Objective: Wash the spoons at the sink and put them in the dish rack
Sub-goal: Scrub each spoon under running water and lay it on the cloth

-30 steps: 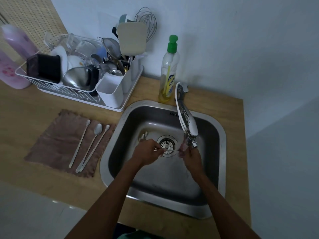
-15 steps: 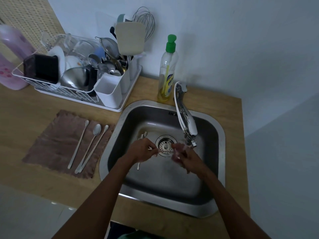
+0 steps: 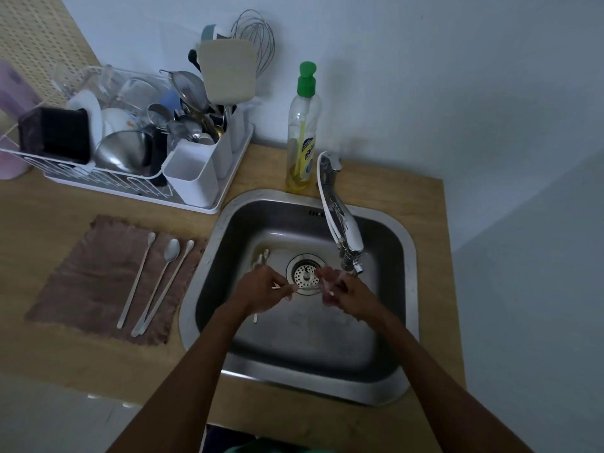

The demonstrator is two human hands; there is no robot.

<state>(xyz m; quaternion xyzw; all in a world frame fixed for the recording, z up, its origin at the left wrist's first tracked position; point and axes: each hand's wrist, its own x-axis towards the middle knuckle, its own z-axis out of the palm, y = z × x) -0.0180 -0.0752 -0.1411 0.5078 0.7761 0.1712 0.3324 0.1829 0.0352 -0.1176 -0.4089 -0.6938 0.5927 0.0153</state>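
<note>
Both hands are over the steel sink [image 3: 405, 289], just below the tap [image 3: 343, 230]. My left hand [image 3: 261, 291] pinches the handle of a thin long spoon [image 3: 305, 290] that runs across the drain. My right hand [image 3: 346, 294] grips the spoon's other end, its fingers curled round it near the spout. Another spoon [image 3: 264, 256] lies on the sink floor behind my left hand. Three long spoons [image 3: 163, 282] lie side by side on a brown cloth [image 3: 81, 282] left of the sink. The white dish rack [image 3: 130, 188] stands at the back left.
The rack is packed with bowls, glasses and utensils; its white cutlery cup [image 3: 192, 178] faces the sink. A dish-soap bottle [image 3: 302, 132] with a green cap stands behind the sink by the wall. A pink bottle [image 3: 13, 103] stands at the far left.
My right hand has dropped from the spout and moved a little left along the spoon. My left hand keeps its pinch on the handle and has barely moved.
</note>
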